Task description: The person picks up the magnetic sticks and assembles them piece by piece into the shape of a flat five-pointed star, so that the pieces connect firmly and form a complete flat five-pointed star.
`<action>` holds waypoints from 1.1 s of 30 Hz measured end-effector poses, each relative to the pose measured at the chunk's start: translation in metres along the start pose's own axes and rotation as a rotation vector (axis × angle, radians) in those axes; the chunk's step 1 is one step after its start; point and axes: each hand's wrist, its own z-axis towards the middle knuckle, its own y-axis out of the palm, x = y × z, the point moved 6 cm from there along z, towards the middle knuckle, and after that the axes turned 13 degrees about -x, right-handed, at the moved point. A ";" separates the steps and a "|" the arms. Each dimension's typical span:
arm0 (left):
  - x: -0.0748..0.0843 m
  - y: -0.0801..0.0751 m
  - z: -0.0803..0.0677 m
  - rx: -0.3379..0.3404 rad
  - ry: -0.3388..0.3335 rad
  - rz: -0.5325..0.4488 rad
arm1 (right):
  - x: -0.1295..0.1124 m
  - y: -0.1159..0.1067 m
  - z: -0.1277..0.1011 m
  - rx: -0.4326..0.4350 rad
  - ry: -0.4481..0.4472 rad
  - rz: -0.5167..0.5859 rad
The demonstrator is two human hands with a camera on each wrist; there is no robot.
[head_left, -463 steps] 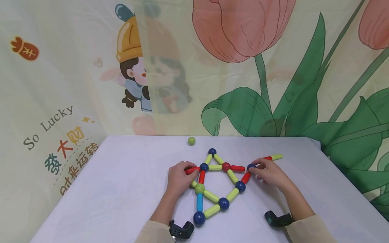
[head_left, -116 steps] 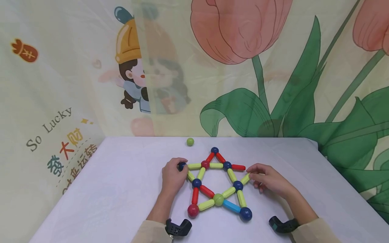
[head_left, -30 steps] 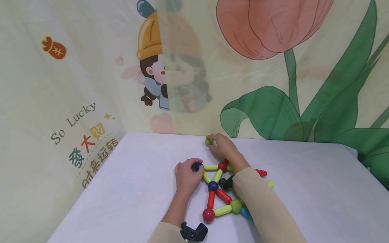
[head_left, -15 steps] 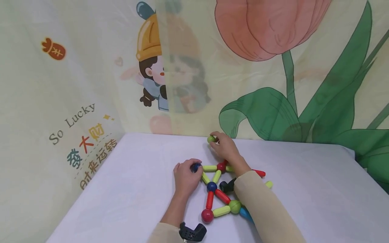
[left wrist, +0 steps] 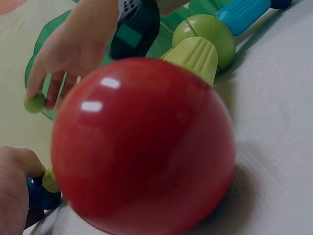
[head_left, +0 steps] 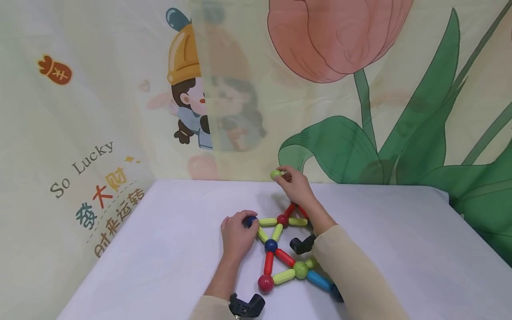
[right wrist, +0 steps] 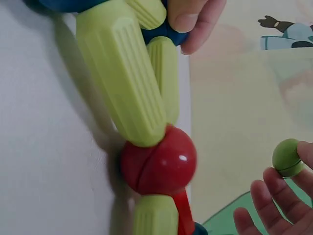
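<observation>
My left hand (head_left: pixel 238 235) grips a dark blue ball (head_left: pixel 250 222) at the left tip of a star-shaped figure of magnetic rods and balls. Between thumb and fingertips, my right hand (head_left: pixel 297 186) pinches a small green ball (head_left: pixel 276 174), raised above the table's far edge. The right wrist view shows that same hand's fingers spread below the ball. Light green rods (head_left: pixel 284 276), red rods (head_left: pixel 268 263) and a blue rod (head_left: pixel 319 281) join the balls. A red ball (left wrist: pixel 142 147) fills the left wrist view. The right forearm hides the figure's right side.
The figure lies on a white-covered table (head_left: pixel 168 249). Behind rises a printed curtain (head_left: pixel 240 89) with a tulip and cartoon child. Black wrist cameras (head_left: pixel 247 306) sit on both wrists; the right one overlaps the figure's middle in the head view.
Since 3.9 s ago my right hand has left the figure's right side and taken the green ball, now raised off the table. My left hand still grips the blue ball. The head view has shifted.
</observation>
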 end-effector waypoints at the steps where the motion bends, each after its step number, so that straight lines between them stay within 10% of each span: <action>1: 0.000 0.000 0.000 -0.001 0.001 -0.003 | 0.000 -0.003 -0.002 0.000 0.006 0.007; 33: -0.001 0.000 -0.001 -0.026 0.001 -0.008 | 0.055 -0.081 -0.109 0.031 0.120 0.022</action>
